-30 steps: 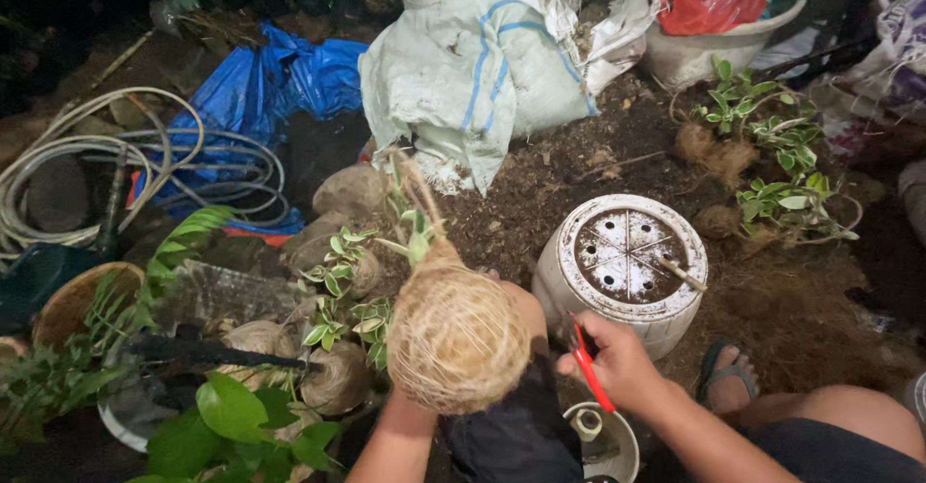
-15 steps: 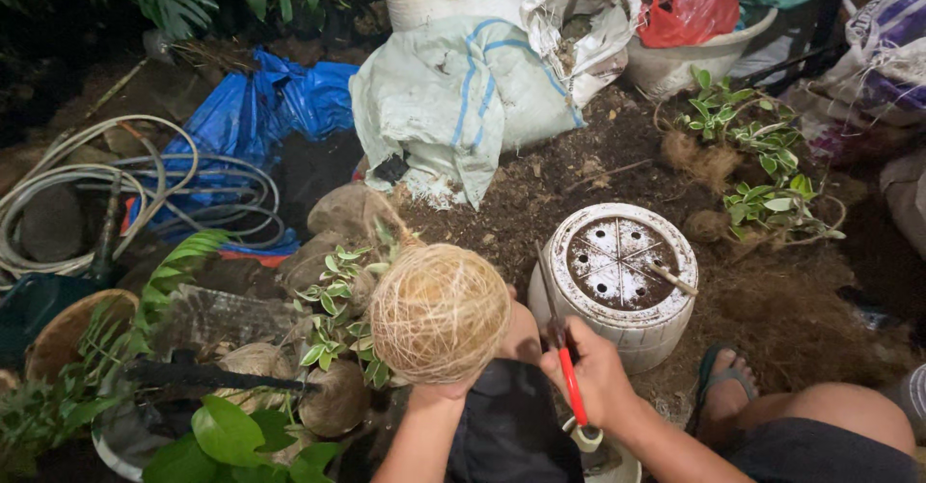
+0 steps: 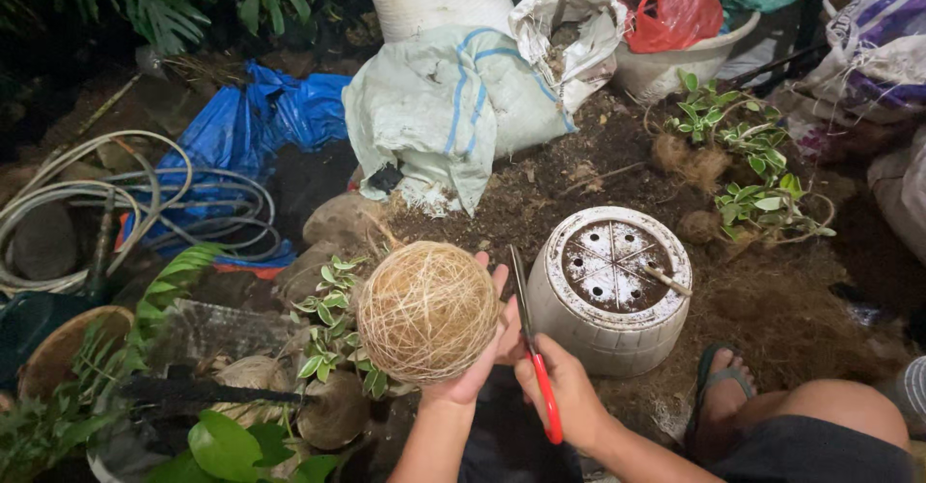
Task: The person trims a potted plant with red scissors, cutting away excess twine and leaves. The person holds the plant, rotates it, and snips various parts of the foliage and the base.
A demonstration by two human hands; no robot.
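My left hand point(image 3: 482, 353) cups a round ball wrapped in pale twine point(image 3: 427, 311) from its right side and underneath. A small plant with green and white leaves point(image 3: 333, 333) sticks out at the ball's left. My right hand point(image 3: 564, 396) holds red-handled scissors point(image 3: 535, 362), blades pointing up beside the ball. Just to the right stands an upturned white pot point(image 3: 612, 295) with drain holes in its soil-smeared bottom.
Dark soil point(image 3: 579, 179) is heaped behind the pot, with pale sacks point(image 3: 453, 107) beyond. Small leafy plants with root balls point(image 3: 743, 169) lie at the right. A coiled hose point(image 3: 106, 208) and blue plastic point(image 3: 260, 121) are at the left. My sandalled foot point(image 3: 719, 386) rests at the lower right.
The ball has been lowered and turned, so its dangling twine end is gone from the top. The scissors have swung from low and tilted to upright beside the ball.
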